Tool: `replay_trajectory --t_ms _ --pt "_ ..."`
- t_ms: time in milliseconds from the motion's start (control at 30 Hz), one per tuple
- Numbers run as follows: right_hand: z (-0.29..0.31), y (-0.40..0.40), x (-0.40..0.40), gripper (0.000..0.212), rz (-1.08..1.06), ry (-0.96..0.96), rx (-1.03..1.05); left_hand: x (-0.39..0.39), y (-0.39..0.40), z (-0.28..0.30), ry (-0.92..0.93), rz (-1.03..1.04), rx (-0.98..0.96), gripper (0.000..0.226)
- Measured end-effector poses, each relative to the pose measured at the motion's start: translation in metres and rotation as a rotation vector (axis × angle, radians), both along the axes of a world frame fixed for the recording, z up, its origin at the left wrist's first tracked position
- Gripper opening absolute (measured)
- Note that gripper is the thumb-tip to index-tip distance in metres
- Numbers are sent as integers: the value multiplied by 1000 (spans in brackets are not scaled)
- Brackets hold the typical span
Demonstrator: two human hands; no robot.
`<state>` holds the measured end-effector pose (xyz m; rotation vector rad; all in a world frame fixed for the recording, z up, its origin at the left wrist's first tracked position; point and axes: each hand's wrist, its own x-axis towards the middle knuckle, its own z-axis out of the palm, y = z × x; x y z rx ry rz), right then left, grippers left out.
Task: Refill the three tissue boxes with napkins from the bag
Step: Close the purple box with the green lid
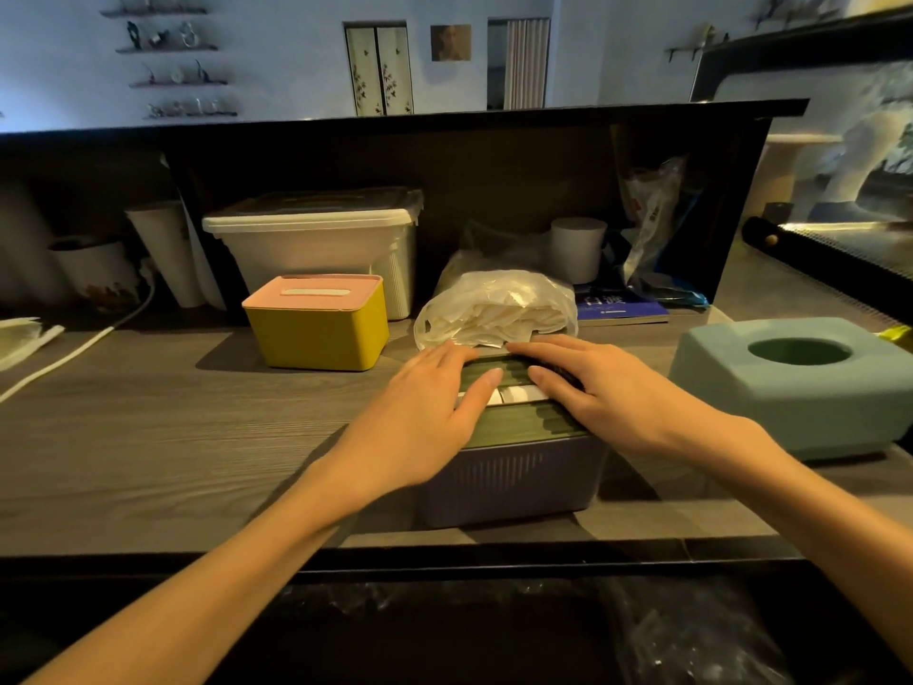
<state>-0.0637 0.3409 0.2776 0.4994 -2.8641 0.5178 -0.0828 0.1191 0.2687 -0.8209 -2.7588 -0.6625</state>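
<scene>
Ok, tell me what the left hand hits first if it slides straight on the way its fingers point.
The left hand lies flat on the green lid, fingers aimed forward and right. Going on, it would likely meet the clear napkin bag just behind the box, though depth is uncertain.

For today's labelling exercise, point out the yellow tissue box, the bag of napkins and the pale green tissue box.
yellow tissue box (318,338): head view, on its front wall.
bag of napkins (494,309): head view, on the clear plastic over the napkins.
pale green tissue box (741,383): head view, on its top surface left of the round opening.
</scene>
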Motion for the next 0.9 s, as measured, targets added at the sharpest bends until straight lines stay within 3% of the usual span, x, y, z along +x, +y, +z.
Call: replay_trajectory --t_ms 433,600,900 --pt "-13 -16 -14 49 -7 -57 -167 -25 -16 -2 -38 -37 -13 53" --pt "-18 -62 -45 48 1 -3 -209 -53 -62 0 -63 -35 91 41" --pt "-20 -168 -120 59 12 -39 -261 -121 -174 -10 -75 359 75 63"
